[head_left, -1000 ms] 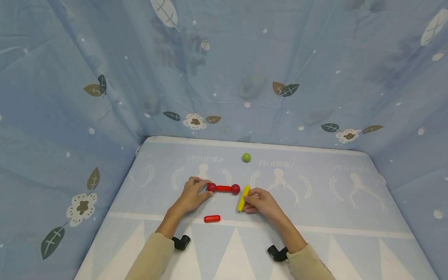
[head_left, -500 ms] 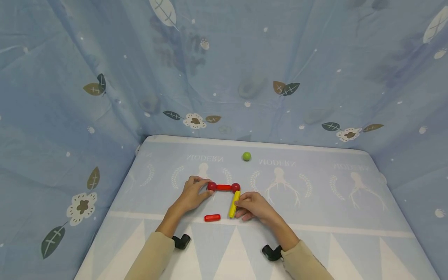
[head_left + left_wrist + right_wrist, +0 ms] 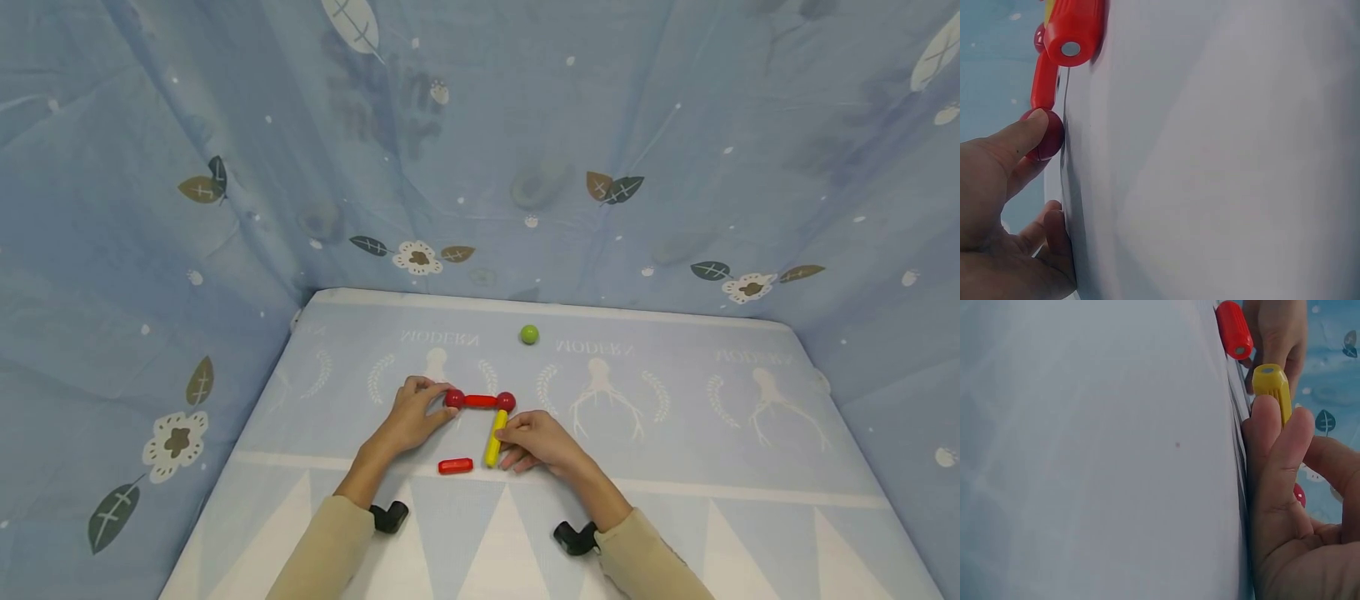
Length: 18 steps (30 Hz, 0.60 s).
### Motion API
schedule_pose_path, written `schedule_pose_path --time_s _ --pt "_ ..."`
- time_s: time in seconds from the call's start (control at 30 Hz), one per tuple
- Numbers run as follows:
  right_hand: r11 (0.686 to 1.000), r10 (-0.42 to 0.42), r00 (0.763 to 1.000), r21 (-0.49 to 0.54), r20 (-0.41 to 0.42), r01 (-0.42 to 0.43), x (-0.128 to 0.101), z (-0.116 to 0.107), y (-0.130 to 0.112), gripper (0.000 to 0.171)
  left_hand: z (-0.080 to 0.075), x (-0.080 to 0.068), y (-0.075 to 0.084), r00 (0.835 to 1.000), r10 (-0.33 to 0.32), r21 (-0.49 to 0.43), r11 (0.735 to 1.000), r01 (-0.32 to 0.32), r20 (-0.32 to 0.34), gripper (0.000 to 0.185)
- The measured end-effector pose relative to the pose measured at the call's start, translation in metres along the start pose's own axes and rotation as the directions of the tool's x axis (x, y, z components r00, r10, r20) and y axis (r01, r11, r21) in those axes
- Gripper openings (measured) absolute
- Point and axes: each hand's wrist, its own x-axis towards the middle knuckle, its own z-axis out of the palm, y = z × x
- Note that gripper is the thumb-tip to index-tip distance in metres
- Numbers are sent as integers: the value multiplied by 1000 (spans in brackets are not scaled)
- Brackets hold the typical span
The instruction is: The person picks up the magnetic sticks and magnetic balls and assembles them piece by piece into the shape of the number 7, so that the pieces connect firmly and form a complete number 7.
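My left hand [image 3: 410,418] pinches the left dark-red ball [image 3: 453,399] between thumb and fingertips. A red magnetic rod [image 3: 480,402] joins it to a second dark-red ball [image 3: 506,402] on its right. My right hand [image 3: 542,440] grips a yellow magnetic rod [image 3: 496,438], whose far end meets that second ball. In the right wrist view the yellow rod [image 3: 1270,379] shows a grey metal disc in its near end. Between the hands and closer to me lies a loose red rod [image 3: 455,467]; its metal-tipped end faces the left wrist camera.
A green ball [image 3: 529,334] sits farther back on the patterned table cover [image 3: 675,400]. Blue printed curtains [image 3: 480,150] rise behind the table and at both sides. Black angled pieces [image 3: 576,538] are at both wrists.
My right hand has moved left and slightly nearer me with the yellow rod, bringing its far end to the right dark-red ball. The left hand stays on its ball.
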Motion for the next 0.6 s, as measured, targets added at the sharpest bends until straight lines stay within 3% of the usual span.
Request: schedule_pose_path --time_s 0.5,0.6 --pt "999 -26 997 -21 -69 24 6 7 4 34 1 0 1 1000 -24 -15 1000 23 -11 44" --pt "1000 -25 997 -18 -73 24 7 7 5 36 1 -1 1 999 -38 -23 999 38 -3 55"
